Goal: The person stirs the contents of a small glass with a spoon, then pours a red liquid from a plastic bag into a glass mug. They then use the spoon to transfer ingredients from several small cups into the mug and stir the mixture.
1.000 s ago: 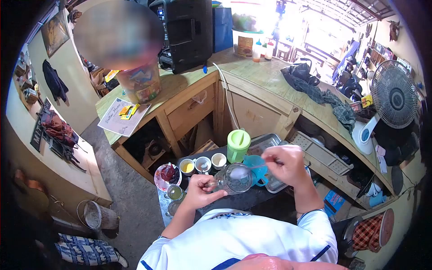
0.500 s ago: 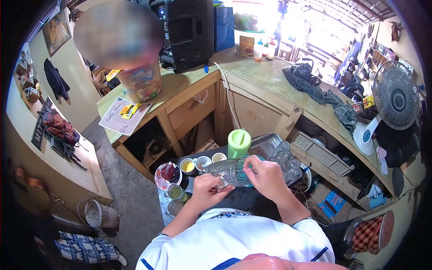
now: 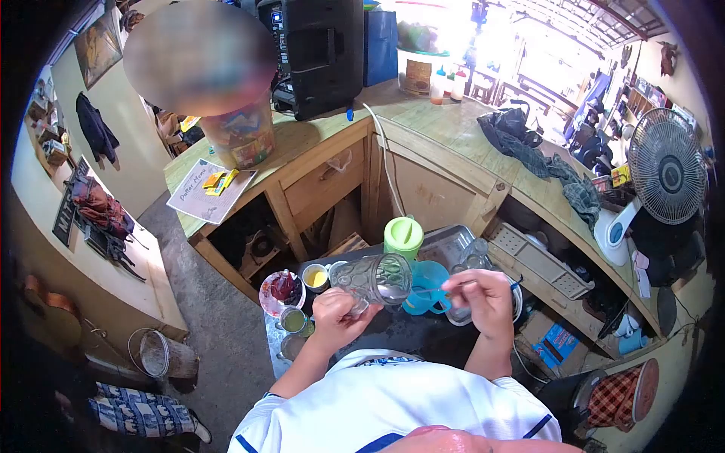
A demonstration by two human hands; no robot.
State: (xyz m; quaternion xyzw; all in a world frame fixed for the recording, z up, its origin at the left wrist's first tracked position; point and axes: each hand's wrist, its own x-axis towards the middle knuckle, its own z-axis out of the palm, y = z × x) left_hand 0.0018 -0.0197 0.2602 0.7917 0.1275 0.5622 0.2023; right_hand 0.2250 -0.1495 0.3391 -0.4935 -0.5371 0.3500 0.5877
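Observation:
My left hand (image 3: 341, 313) grips a large clear glass mug (image 3: 370, 278) by its handle. The mug lies tilted on its side in the air, mouth towards the right. Between the pinched fingers of my right hand (image 3: 483, 298) is a thin spoon-like utensil (image 3: 433, 290), its far end hard to make out. Just beyond that hand stands a blue plastic jug (image 3: 427, 275), partly behind the utensil. A green lidded pitcher (image 3: 403, 238) stands behind the glass mug. Left of my left hand are a cup with yellow contents (image 3: 316, 277) and a glass mug of greenish contents (image 3: 295, 322).
A plate with a dark red item (image 3: 283, 291) sits at the small table's left edge. Several upturned glasses (image 3: 474, 255) rest on a metal tray (image 3: 445, 240) at the right. A wooden counter (image 3: 430, 132) wraps around the far side, with a fan (image 3: 666, 170) at right.
My right hand has moved right, away from the glass mug, with the thin utensil. The mug has risen and turned its mouth more towards me, and the blue jug shows more fully.

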